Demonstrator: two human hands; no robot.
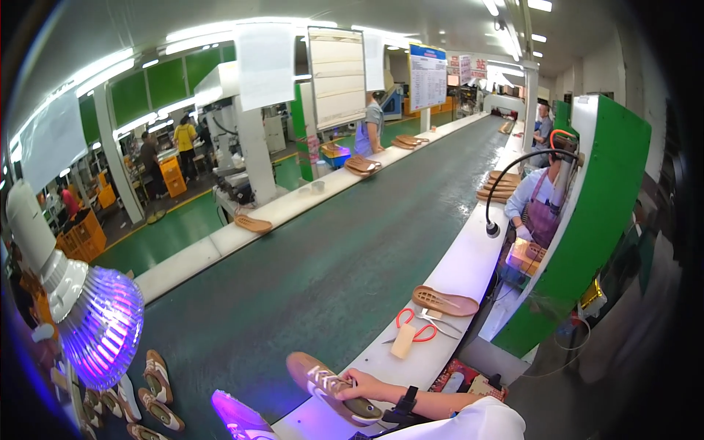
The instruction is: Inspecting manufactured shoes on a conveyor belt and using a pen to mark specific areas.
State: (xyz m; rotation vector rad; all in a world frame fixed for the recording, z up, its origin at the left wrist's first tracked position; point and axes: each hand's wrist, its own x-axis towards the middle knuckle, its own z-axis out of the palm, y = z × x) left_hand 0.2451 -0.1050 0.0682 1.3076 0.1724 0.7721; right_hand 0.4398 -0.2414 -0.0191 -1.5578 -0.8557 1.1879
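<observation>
My right hand (361,384), with a black band on its wrist, is closed round a brown sneaker (321,378) with pale laces, above the near end of the white ledge. To its left, a second shoe (240,416) rises from the lower edge, tinted purple by light. Whatever supports that shoe is cut off, and my left hand is out of the picture. Beyond my right hand, red-handled scissors (424,336) lie on the ledge beside a beige block (402,342). Just past them rests a brown shoe sole (445,301).
A dark green conveyor belt (315,257) runs away between white ledges carrying brown soles. At left hangs a purple-glowing lamp (103,323), close to several sneakers (158,378). A green machine panel (579,257) stands at right, where a co-worker (539,205) sits.
</observation>
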